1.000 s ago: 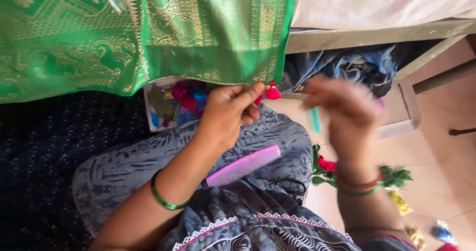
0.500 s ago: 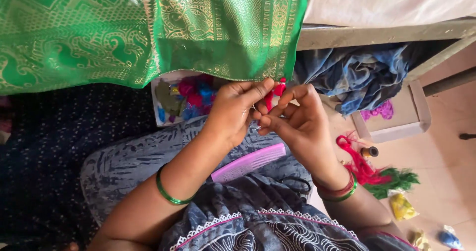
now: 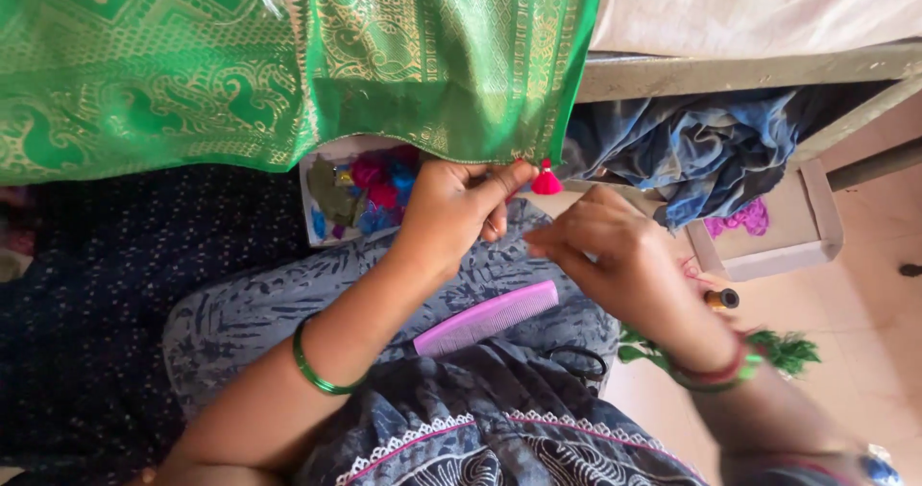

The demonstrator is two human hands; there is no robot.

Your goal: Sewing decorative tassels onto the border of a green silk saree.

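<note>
At the lower edge of the green and gold cloth [image 3: 288, 73], the left hand [image 3: 451, 212] pinches the hem beside a small red tassel [image 3: 547, 181]. The right hand [image 3: 615, 260] hovers just beside it, fingers drawn together, perhaps on a thread, though blur hides it. Behind the left hand, a shallow box [image 3: 309, 207] holds pink, blue and green tufts. A pink comb [image 3: 485, 318] lies on the lap. A cardboard tray [image 3: 816, 217] on the floor holds a magenta tuft [image 3: 738, 220].
</note>
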